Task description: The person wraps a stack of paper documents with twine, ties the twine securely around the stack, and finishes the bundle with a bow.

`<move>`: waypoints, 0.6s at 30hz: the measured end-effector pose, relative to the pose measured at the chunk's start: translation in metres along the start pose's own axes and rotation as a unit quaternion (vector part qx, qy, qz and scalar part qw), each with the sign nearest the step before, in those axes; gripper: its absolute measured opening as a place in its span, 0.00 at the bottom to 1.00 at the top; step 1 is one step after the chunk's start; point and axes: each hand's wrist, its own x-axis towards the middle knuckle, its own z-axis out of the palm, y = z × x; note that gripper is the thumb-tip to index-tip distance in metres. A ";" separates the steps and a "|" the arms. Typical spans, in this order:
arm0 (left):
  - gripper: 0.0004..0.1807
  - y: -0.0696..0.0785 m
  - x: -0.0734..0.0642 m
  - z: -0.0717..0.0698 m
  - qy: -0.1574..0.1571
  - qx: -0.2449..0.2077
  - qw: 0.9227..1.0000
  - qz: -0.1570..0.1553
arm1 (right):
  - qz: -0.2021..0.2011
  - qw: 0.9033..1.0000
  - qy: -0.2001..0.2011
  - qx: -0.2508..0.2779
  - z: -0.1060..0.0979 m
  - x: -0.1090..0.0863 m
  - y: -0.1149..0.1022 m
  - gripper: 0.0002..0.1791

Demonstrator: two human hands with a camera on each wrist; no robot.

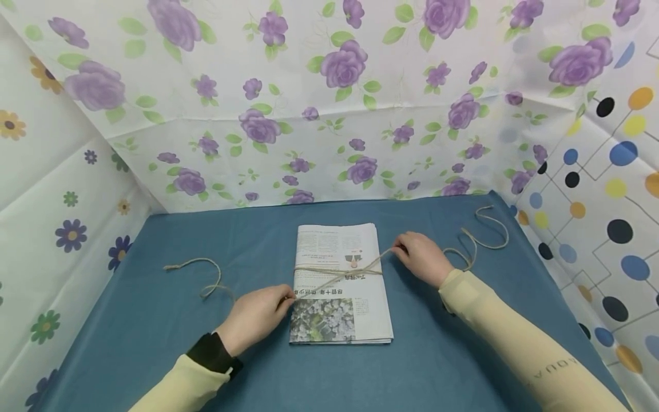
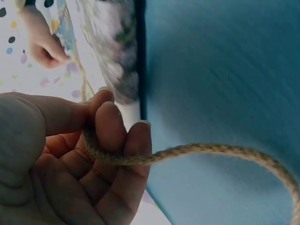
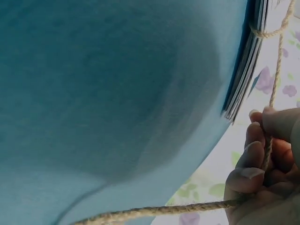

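On blue cloth (image 1: 154, 297): folded newspaper stack (image 1: 340, 309) lay lengthwise between hands; left hand (image 1: 257, 317) and right hand (image 1: 422, 254) each gripped jute twine (image 1: 334, 273) crossing stack.

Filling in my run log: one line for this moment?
left hand: grips twine | right hand: grips twine | twine: crossed over newspaper stack | blue cloth

Bright, even light with soft shadows; wide-angle edges bend, wrist views are blurry.

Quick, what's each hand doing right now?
Left hand: fingers curled, gripping the twine.
Right hand: fingers curled, gripping the twine's other end.
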 end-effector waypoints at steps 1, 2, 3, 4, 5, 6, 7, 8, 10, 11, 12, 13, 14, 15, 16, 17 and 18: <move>0.03 0.002 -0.001 0.000 -0.004 -0.001 1.000 0.003 | -0.006 1.000 0.002 -0.004 0.000 0.002 0.000 0.07; 0.03 0.005 -0.002 0.000 -0.010 -0.002 1.000 0.005 | -0.012 1.000 0.005 -0.008 0.000 0.004 0.000 0.07; 0.03 0.007 -0.003 0.000 -0.016 -0.005 1.000 0.007 | -0.017 1.000 0.008 -0.009 0.000 0.007 0.000 0.07; 0.03 0.009 -0.005 -0.001 -0.025 -0.010 1.000 0.009 | -0.020 1.000 0.010 -0.010 0.001 0.008 0.000 0.07; 0.03 0.011 -0.006 -0.001 -0.034 -0.016 0.999 0.010 | -0.022 1.000 0.011 -0.008 0.000 0.010 0.000 0.08; 0.04 0.014 -0.007 -0.001 -0.043 -0.022 0.999 0.013 | -0.022 1.000 0.012 -0.005 0.000 0.012 0.000 0.08; 0.04 0.015 -0.009 -0.001 -0.052 -0.030 0.998 0.017 | -0.020 1.000 0.013 -0.004 0.000 0.014 -0.001 0.08; 0.05 0.017 -0.010 -0.001 -0.060 -0.036 0.997 0.022 | -0.017 1.000 0.014 -0.001 -0.001 0.016 -0.001 0.08; 0.05 0.022 -0.013 0.000 -0.073 -0.048 0.996 0.033 | -0.007 1.000 0.014 0.005 -0.002 0.020 -0.003 0.09; 0.05 0.024 -0.015 0.001 -0.076 -0.053 0.995 0.038 | -0.002 1.000 0.014 0.008 -0.003 0.023 -0.004 0.09; 0.06 0.026 -0.016 0.002 -0.080 -0.056 0.994 0.042 | 0.002 1.000 0.015 0.010 -0.003 0.025 -0.005 0.09; 0.06 0.028 -0.018 0.004 -0.082 -0.061 0.994 0.047 | 0.004 1.000 0.016 0.011 -0.003 0.027 -0.007 0.09; 0.06 0.031 -0.019 0.005 -0.084 -0.065 0.993 0.050 | 0.006 1.000 0.016 0.011 -0.003 0.030 -0.008 0.08; 0.06 0.034 -0.020 0.007 -0.085 -0.069 0.993 0.053 | 0.005 1.000 0.016 0.011 -0.003 0.032 -0.010 0.08; 0.06 0.037 -0.021 0.008 -0.087 -0.075 0.992 0.056 | 0.002 1.000 0.016 0.010 -0.003 0.034 -0.012 0.08; 0.05 0.039 -0.022 0.010 -0.091 -0.080 0.991 0.059 | -0.002 1.000 0.014 0.008 -0.003 0.036 -0.014 0.08; 0.05 0.042 -0.023 0.012 -0.096 -0.085 0.990 0.061 | -0.006 1.000 0.012 0.005 -0.003 0.039 -0.016 0.08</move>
